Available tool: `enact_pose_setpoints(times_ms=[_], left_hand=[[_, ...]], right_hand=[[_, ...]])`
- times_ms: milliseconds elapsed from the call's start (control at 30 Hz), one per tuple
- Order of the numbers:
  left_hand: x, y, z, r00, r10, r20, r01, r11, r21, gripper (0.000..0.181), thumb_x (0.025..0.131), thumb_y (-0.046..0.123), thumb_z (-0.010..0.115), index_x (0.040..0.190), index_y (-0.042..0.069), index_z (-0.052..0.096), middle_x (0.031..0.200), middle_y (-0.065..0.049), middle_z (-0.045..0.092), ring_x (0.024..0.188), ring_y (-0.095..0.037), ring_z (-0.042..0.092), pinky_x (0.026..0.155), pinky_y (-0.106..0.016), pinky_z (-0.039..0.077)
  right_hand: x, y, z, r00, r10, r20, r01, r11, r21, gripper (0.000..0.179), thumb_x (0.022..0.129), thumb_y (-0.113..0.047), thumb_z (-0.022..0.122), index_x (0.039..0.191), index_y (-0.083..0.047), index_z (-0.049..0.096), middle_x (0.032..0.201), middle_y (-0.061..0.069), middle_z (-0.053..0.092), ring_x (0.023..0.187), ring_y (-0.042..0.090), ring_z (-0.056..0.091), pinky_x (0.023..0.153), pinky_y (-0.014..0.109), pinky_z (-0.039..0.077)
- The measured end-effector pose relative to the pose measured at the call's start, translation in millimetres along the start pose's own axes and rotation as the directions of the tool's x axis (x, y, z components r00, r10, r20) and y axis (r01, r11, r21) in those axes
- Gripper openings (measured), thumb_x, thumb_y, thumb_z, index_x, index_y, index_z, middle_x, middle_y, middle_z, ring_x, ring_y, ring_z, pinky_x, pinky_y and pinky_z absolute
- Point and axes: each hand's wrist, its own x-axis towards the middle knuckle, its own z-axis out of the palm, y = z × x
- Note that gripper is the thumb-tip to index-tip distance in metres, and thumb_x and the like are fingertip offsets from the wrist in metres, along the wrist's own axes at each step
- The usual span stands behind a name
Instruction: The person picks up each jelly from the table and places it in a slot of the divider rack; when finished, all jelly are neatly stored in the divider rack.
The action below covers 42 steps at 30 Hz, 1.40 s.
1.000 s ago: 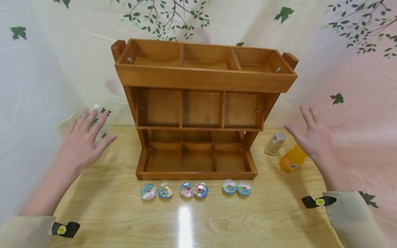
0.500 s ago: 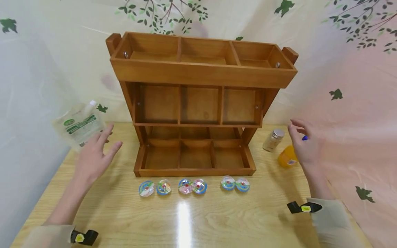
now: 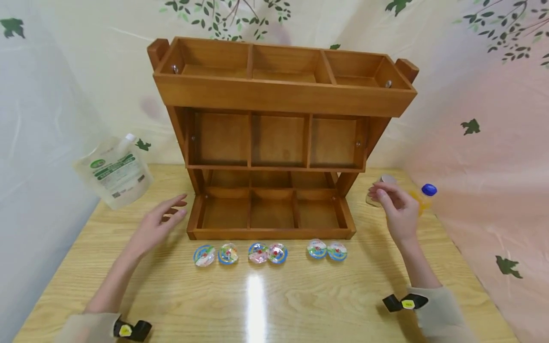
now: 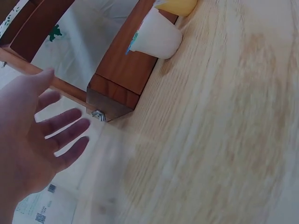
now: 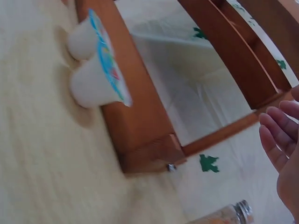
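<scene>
My left hand (image 3: 155, 227) is held over the table beside the lower left corner of a brown wooden tiered rack (image 3: 274, 233), fingers loosely bent around nothing. In the left wrist view its fingers (image 4: 70, 140) spread apart. On the right, my right hand (image 3: 400, 212) hovers with relaxed, bent fingers, overlapping a small glass jar with a silver lid (image 3: 388, 179) and an orange bottle with a blue cap (image 3: 429, 189). Several small jelly cups stand in a row before the rack: a left pair (image 3: 228, 254), a middle pair (image 3: 278, 253) and a right pair (image 3: 317, 249).
A white spouted pouch with green print (image 3: 117, 171) stands at the back left against the patterned cloth (image 3: 107, 62). The rack has three tiers divided into compartments. Light-coloured wooden tabletop (image 3: 300, 305) extends in front of the cups.
Both hands have come down and inward, the left toward the rack's lower corner, the right in front of the jar. The left hand no longer covers the pouch. The head view has shifted slightly.
</scene>
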Motion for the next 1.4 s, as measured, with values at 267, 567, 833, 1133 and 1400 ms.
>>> enact_pose_setpoints(times_ms=[267,567,833,1133,1400], left_hand=[[0.5,-11.1,10.9,0.992,0.027,0.122,-0.023,0.999,-0.036,0.052,0.107,0.026,0.058,0.155,0.01,0.047,0.153,-0.02,0.051,0.131,-0.039,0.057,0.099,-0.017,0.048],[-0.2,-15.6,12.7,0.981,-0.001,0.193,0.016,0.997,-0.075,0.057,0.106,0.029,0.058,0.158,0.013,0.042,0.16,-0.022,0.043,0.141,-0.043,0.049,0.112,-0.057,0.044],[-2.3,-22.0,11.0,0.968,-0.038,0.246,0.063,0.994,-0.093,0.061,0.106,0.035,0.057,0.162,0.021,0.036,0.167,-0.02,0.032,0.153,-0.049,0.028,0.117,-0.073,0.029],[-1.4,-24.0,8.7,0.959,-0.054,0.279,0.09,0.989,-0.118,0.063,0.106,0.035,0.057,0.163,0.025,0.032,0.17,-0.018,0.027,0.154,-0.049,0.026,0.117,-0.074,0.027],[-1.5,-23.4,8.1,0.951,-0.097,0.294,0.137,0.983,-0.119,0.065,0.105,0.039,0.058,0.163,0.028,0.031,0.171,-0.017,0.025,0.155,-0.05,0.021,0.117,-0.076,0.025]], right_hand=[[-19.3,9,12,0.934,0.131,0.333,-0.093,0.987,-0.129,0.023,0.1,0.009,0.056,0.12,0.017,0.063,0.104,-0.005,0.078,0.092,0.012,0.076,0.083,0.02,0.062],[-41.9,7,13,0.797,0.237,0.556,-0.107,0.961,-0.255,0.03,0.096,0.008,0.063,0.125,0.006,0.067,0.114,0.02,0.076,0.102,0.012,0.076,0.088,0.019,0.06],[-51.8,9,9,0.743,0.298,0.6,-0.036,0.912,-0.408,0.031,0.093,-0.003,0.073,0.123,-0.01,0.073,0.112,0.015,0.078,0.096,0.017,0.075,0.087,0.025,0.061],[-55.3,8,7,0.683,0.354,0.639,0.097,0.823,-0.56,0.039,0.084,-0.025,0.086,0.121,-0.016,0.076,0.114,-0.002,0.079,0.099,0.006,0.073,0.087,0.032,0.062],[-55.7,13,7,0.633,0.358,0.686,0.216,0.769,-0.601,0.048,0.074,-0.03,0.093,0.119,-0.021,0.077,0.112,-0.009,0.078,0.098,0.001,0.07,0.084,0.03,0.062]])
